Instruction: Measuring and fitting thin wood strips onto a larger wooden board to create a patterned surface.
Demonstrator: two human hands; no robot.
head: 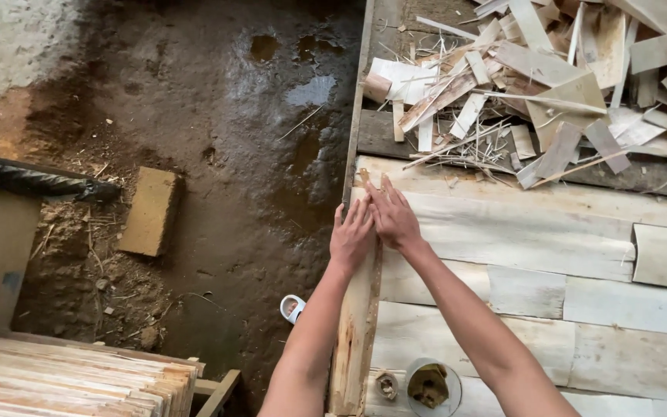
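Both hands lie flat and open, fingers together, holding nothing: the left hand (351, 235) presses on a narrow wooden strip (355, 332) at the worktop's (503, 232) left edge, the right hand (392, 216) just beside it on the pale veneer sheets (526, 289). That strip runs lengthwise from the fingertips back toward the person. Beyond the fingertips lies a heap of wood offcuts (550, 85); a round tin (431, 386) sits near the right forearm, and muddy floor (218, 139) lies left.

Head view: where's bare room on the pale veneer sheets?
Free: the pale veneer sheets right of both hands, left hand and right hand, below the heap of wood offcuts. Crowded: that heap, and the round tin by the near edge.
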